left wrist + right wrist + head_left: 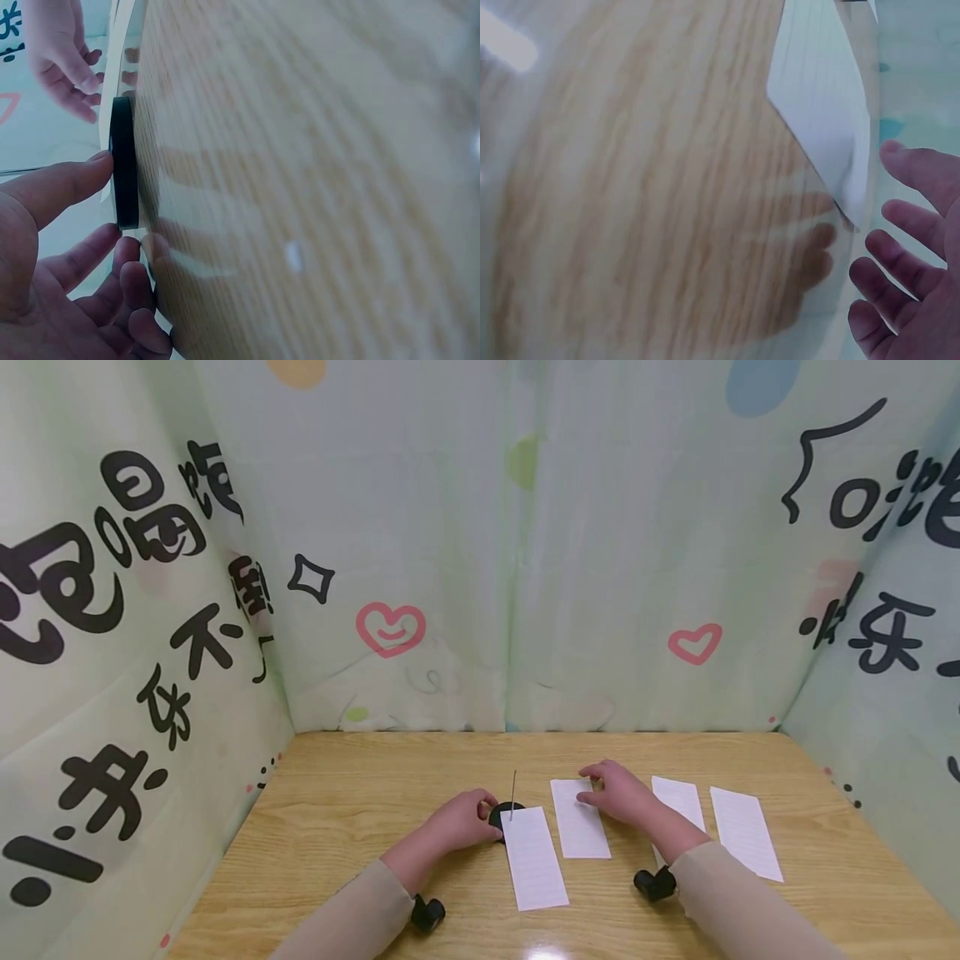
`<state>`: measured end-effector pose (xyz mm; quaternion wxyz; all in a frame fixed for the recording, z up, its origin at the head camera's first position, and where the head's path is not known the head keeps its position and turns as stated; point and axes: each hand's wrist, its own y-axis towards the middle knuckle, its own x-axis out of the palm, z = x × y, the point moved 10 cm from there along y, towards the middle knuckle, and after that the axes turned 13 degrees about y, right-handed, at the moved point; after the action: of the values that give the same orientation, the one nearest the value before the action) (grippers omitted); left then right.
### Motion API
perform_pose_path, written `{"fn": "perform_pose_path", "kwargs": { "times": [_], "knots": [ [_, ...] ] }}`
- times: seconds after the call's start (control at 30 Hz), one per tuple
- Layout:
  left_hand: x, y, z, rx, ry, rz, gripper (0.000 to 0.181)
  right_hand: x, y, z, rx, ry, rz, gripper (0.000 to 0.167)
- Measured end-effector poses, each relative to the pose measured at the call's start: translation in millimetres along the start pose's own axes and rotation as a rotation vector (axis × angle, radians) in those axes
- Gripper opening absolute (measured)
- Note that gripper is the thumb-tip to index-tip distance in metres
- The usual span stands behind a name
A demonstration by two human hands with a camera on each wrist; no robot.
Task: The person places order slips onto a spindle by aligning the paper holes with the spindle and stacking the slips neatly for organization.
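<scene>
My left hand (465, 820) grips the edge of a round black base (508, 807) from the left; the left wrist view has its thumb on one face of the base (124, 165) and a finger at the rim. A thin metal spike (513, 789) stands upright from it. One white paper slip (536, 864) lies partly over the base, its upper corner at the spike. Above a second slip (581, 835) is my right hand (621, 795), fingers spread and relaxed. The right wrist view shows this hand (922, 277) beside a slip (817, 82), holding nothing; contact cannot be told.
Two more white slips lie farther right, one (678, 802) partly under the right forearm and another (746, 831) beyond it. The wooden table (360, 777) is bordered by printed curtains (465, 527) at the back and both sides.
</scene>
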<state>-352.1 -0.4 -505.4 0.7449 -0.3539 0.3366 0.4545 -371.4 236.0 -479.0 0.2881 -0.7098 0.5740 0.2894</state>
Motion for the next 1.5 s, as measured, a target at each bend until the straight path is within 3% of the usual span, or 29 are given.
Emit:
{"fn": "perform_pose_path", "kwargs": {
  "times": [0.37, 0.57, 0.97, 1.5],
  "knots": [
    [1.1, 0.4, 0.4, 0.001, 0.005, 0.004, 0.044, 2, 2.6, 9, 0.001, -0.077, -0.008, 0.051],
    [0.5, -1.1, 0.4, -0.009, 0.012, 0.003, 0.044, 3, 4.9, 11, 0.008, -0.092, 0.003, 0.043],
    [-1.9, -4.3, 3.7, 0.011, 0.004, 0.006, 0.043, 3, 1.7, 18, 0.115, 0.119, 0.014, 0.037],
    [0.0, -1.9, 1.3, 0.012, 0.010, 0.011, 0.043, -10, -5.3, 13, 0.007, 0.221, 0.093, 0.025]
  ]
}}
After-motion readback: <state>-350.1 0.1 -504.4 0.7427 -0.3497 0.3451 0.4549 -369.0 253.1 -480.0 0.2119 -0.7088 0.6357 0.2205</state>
